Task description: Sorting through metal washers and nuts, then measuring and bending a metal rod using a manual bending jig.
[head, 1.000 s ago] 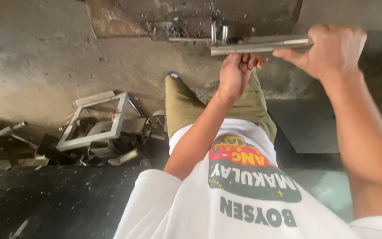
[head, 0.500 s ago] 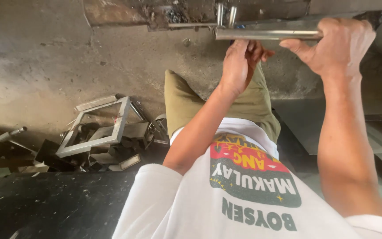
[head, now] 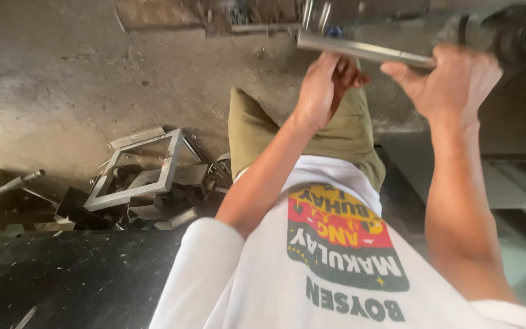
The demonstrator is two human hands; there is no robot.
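A flat metal bar (head: 360, 50) is held out in front of the body, above the knees. It is gripped near its far end by the right hand (head: 452, 82); the left hand (head: 324, 85) is curled under its middle. A pile of scrap metal frames (head: 141, 176) lies on the concrete floor (head: 62, 79).

Two hands, left (head: 327, 85) and right (head: 455, 82); one metal bar (head: 360, 50); one square metal frame (head: 138, 170)
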